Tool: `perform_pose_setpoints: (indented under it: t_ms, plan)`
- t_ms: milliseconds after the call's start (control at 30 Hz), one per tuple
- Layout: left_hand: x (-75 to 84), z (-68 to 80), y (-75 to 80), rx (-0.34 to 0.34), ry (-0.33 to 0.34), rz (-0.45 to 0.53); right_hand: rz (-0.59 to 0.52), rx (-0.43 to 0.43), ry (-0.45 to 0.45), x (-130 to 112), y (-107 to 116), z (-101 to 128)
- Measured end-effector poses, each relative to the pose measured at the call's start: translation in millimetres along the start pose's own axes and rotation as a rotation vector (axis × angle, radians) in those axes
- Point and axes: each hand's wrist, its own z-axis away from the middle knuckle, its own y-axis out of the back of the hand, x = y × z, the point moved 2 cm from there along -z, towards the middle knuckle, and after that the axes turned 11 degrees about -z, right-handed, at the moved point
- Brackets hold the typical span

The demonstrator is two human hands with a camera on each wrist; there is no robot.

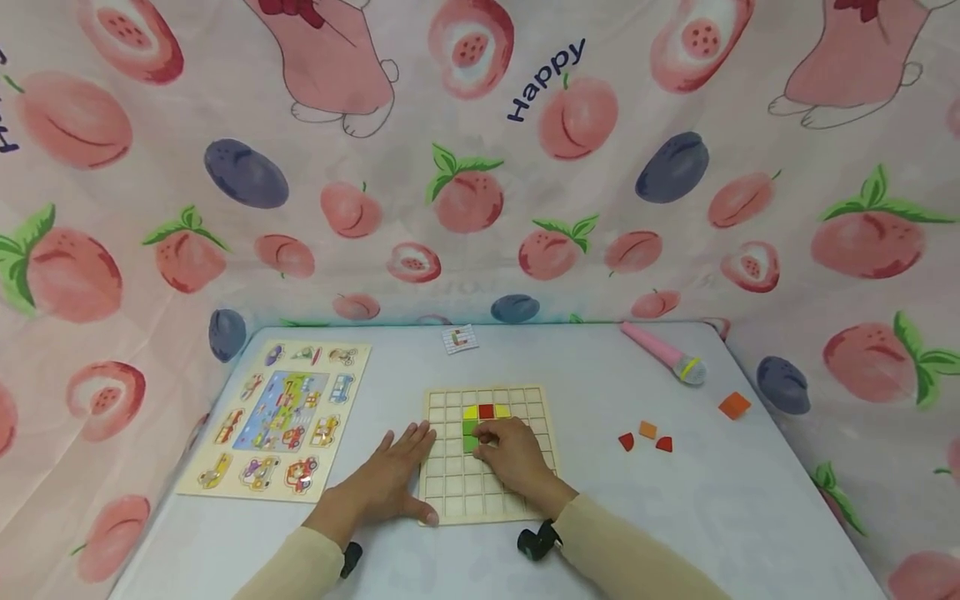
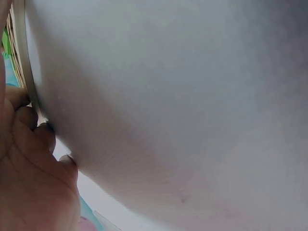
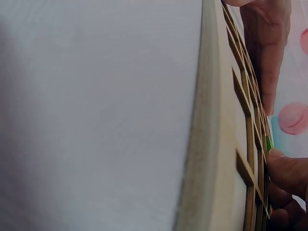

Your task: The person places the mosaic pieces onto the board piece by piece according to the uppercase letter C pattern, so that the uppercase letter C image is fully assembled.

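Note:
A square wooden grid board [image 1: 450,486] lies on the table. Green square tiles [image 1: 470,427] sit in its upper middle, below a red square [image 1: 487,411] flanked by yellow pieces [image 1: 471,412]. My right hand [image 1: 513,454] reaches over the board, thumb and forefinger bent together at the lower green tile. In the right wrist view the thumb meets a green tile's edge [image 3: 269,142]; the other fingers partly hide the cells. My left hand [image 1: 390,475] rests along the board's left edge, fingers extended and thumb at the near corner.
A wooden vehicle puzzle [image 1: 337,454] lies to the left. Farther back are a small pattern card [image 1: 460,338] and a pink toy microphone [image 1: 660,350]. On the right lie red quarter-round pieces [image 1: 627,442], a light orange square [image 1: 648,429] and a darker orange piece [image 1: 734,406].

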Motion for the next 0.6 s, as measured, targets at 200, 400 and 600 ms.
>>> perform_pose_setpoints:
  t_ms: [200,400,600]
  plan:
    - [1.7,1.4,2.3,-0.001,0.005,0.004,0.028,-0.016,-0.017,-0.2,0.3,-0.8]
    - [2.0,1.6,2.4,-0.002,0.006,0.0,0.041,-0.023,-0.009,0.9,0.8,-0.6]
    - [1.5,-0.1,2.8,0.003,-0.001,-0.001,0.035,-0.022,-0.006,1.8,2.0,-1.0]
